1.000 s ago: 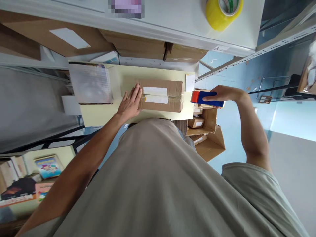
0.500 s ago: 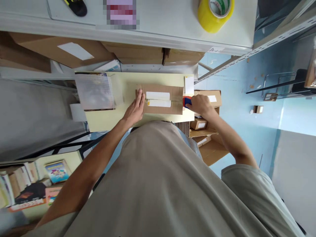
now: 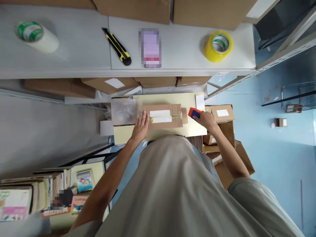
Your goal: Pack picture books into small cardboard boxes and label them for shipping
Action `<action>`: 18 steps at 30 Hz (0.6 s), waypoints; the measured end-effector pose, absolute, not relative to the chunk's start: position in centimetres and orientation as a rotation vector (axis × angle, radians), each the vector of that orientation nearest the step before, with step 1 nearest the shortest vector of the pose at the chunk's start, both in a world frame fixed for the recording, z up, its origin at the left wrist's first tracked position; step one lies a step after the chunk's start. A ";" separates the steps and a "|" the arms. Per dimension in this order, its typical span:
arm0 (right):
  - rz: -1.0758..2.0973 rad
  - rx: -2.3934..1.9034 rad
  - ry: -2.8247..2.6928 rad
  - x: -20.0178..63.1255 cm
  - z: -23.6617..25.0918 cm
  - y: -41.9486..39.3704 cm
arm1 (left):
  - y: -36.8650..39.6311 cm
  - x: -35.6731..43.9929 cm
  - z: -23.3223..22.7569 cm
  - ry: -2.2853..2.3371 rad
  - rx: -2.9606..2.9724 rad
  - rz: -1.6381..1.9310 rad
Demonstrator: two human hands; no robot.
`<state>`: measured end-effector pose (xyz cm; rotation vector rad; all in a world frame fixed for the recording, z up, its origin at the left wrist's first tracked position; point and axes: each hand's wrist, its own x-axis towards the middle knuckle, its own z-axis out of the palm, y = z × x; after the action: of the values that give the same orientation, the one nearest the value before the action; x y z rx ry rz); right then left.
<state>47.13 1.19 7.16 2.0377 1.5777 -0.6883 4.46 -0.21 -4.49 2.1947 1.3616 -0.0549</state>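
Observation:
A brown cardboard box lies on the pale yellow table, with two white labels and clear tape along its top seam. My left hand rests on the box's left end, fingers stretched out flat. At the right end a small flap sticks out. Just right of that flap, apart from the box, my right hand is wrapped round a red and blue tape dispenser. Its underside and the tape's end are too small to make out.
On the grey shelf ahead stand a yellow tape roll, a yellow-black box cutter and a pale tape roll. A bubble-wrap-like sheet lies at the table's left. Open cartons stand at the right; books lie lower left.
My right hand has drawn the tape dispenser away from the box's right end, where a flap now shows. My left hand stays on the box. The view has tilted up toward the shelf.

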 end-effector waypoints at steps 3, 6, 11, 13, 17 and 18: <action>-0.641 2.135 1.557 49.2 8.6 1.8 | -0.2 4.9 -3.6 1.382 2.234 -0.122; -0.670 2.274 1.607 50.1 11.0 3.0 | 0.8 7.0 -1.5 1.368 2.289 -0.102; -0.704 2.435 1.935 47.1 16.7 8.0 | 6.7 15.8 5.4 1.109 2.553 0.367; -0.633 2.431 2.118 45.0 18.7 11.0 | 10.1 19.5 8.3 1.030 2.635 0.544; -0.394 2.295 2.403 41.6 20.2 17.2 | 15.7 24.1 11.3 1.090 2.611 0.595; -0.324 2.273 2.423 41.1 20.0 18.6 | 16.5 24.7 11.3 1.118 2.575 0.584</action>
<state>41.09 18.65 20.04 2.2726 2.4226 -0.3240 24.67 16.47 11.28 2.5755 1.1179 0.5838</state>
